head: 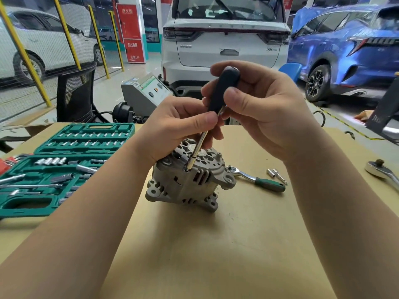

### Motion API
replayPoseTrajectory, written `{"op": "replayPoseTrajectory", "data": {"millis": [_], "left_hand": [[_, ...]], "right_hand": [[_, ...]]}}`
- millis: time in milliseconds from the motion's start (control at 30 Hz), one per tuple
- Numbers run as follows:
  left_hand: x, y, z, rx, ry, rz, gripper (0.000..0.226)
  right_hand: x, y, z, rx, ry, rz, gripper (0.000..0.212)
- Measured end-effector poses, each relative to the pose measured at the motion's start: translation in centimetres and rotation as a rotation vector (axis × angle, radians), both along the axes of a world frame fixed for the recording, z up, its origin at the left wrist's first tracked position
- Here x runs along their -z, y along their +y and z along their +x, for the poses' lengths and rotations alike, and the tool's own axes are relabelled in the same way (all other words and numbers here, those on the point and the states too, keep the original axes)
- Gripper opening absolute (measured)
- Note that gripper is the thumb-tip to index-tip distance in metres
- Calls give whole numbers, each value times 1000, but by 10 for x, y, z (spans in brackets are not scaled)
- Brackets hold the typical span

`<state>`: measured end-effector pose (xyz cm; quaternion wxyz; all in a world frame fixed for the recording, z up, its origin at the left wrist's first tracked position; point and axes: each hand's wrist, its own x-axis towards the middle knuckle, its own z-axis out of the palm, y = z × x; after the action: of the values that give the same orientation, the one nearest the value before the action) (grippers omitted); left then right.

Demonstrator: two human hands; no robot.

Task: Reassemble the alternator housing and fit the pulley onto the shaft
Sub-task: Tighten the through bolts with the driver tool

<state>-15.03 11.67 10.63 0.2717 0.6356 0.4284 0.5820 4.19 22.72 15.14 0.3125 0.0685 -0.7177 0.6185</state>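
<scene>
White car point(224, 37) parked straight ahead, blue car point(345, 52) to its right, another white car point(43, 39) behind the yellow mesh fence on the left. Black mesh chair point(75, 93) and a grey machine point(144, 93) sit just past the table's far edge.

Table point(216, 244) is covered in brown cardboard. Green socket case point(56, 169) lies open at left: lid tray holds two rows of small bits, base tray holds several sockets, extension bars and a long handle, with one large slot bare. Red hex key holder point(4, 165) touches the case's left edge.

Alternator point(187, 184) stands mid-table, shaft axis roughly vertical, vented end cover facing up, mounting ears sticking out left and right at the base.

Screwdriver point(213, 108): black handle up top, steel shaft running down and to the left, tip seated at a bolt hole on the cover's upper rim. Long axis is steep, tilted top-right.

Right hand point(263, 111) wraps curled fingers and thumb round the handle. Left hand point(181, 126) pinches the steel shaft between thumb and fingers, wrist resting over the alternator's left side.

Green-handled ratchet point(257, 180) lies just right of the alternator, head near the right ear. Loose sockets point(276, 174) sit beside its handle. Second ratchet point(382, 171) at the far right edge.
</scene>
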Motion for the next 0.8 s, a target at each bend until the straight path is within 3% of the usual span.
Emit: {"op": "replayPoseTrajectory", "data": {"millis": [133,233,333,433,500,567,667,800], "left_hand": [[0,0,2,-53,29,5,48],[0,1,4,-80,52,41,40],[0,0,3,-71,26,23,28],[-1,-1,0,-31,10,0,35],[-1,0,0,-3,28,-10,38],[-1,1,0,-4,56,-2,38],[1,2,1,-74,64,46,38],[2,2,4,-122,73,104,12]], "right_hand": [[2,-11,-8,476,20,136,24],[6,-25,-18,730,49,220,28],[5,-15,-17,541,19,194,32],[2,1,-7,109,-23,74,41],[2,6,-2,9,-25,76,38],[2,6,-1,50,-12,86,34],[4,-3,-7,308,25,125,24],[8,-21,-17,632,73,186,30]]}}
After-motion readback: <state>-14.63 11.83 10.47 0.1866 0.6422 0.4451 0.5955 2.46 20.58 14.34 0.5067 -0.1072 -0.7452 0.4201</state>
